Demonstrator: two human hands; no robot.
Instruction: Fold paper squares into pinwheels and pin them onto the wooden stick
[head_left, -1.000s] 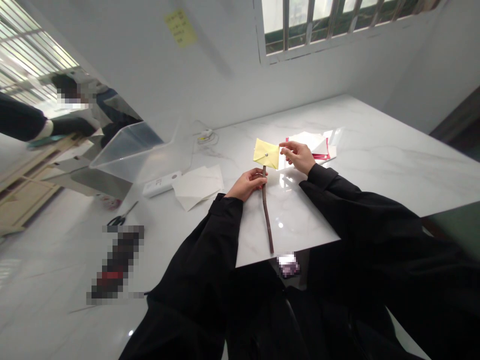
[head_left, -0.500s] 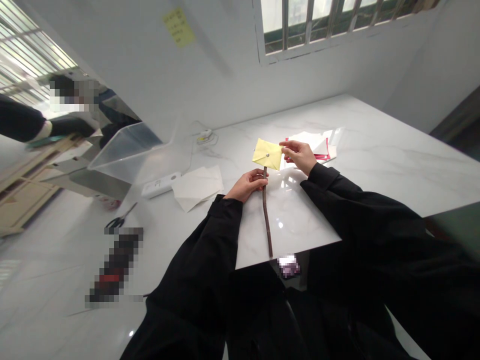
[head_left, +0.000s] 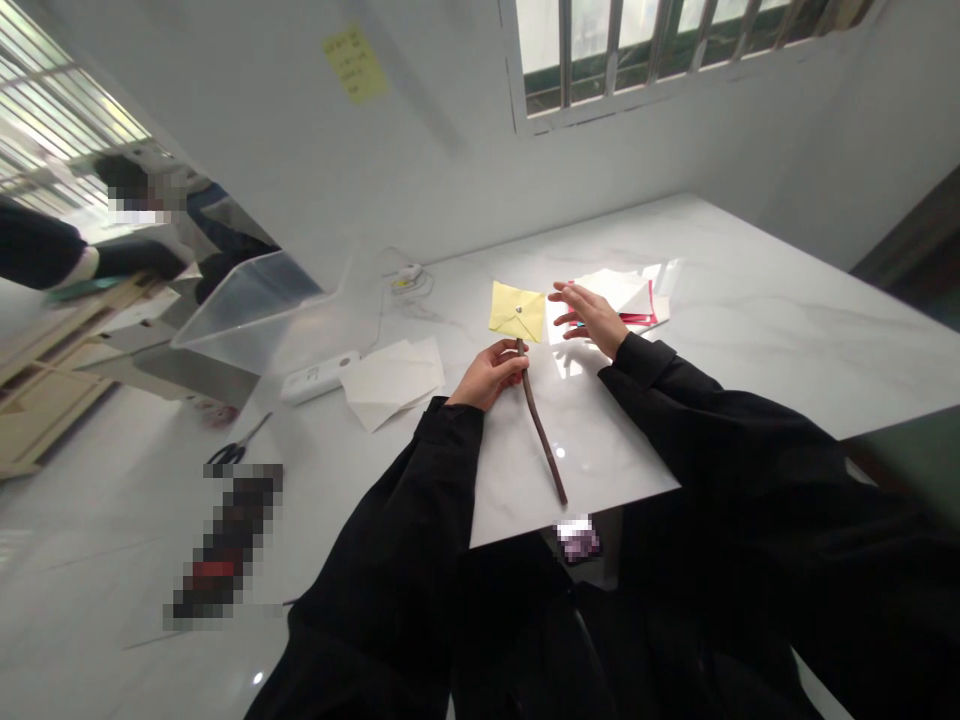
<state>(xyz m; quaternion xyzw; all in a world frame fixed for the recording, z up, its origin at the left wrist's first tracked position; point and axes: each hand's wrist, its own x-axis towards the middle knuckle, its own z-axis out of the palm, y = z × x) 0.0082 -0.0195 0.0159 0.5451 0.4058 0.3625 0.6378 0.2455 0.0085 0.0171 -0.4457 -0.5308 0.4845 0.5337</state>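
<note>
A thin brown stick is pinched near its top between the thumb and fingers of my left hand. At its upper end sits a folded yellow paper pinwheel, with a small silvery pin head at its centre. The stick slants down to the right toward the table's front edge. To the right of the yellow paper, my right hand hovers with fingers spread, apart from it and holding nothing. Behind that hand lie white and red sheets of paper.
White paper sheets lie left of my left hand, beside a white power strip. Scissors and a blurred dark object are farther left. A clear plastic bin stands behind, near another person's sleeve.
My right hand has let go of the yellow paper's right edge and opened. The yellow paper has shifted left and turned, and the stick's lower end has swung right.
</note>
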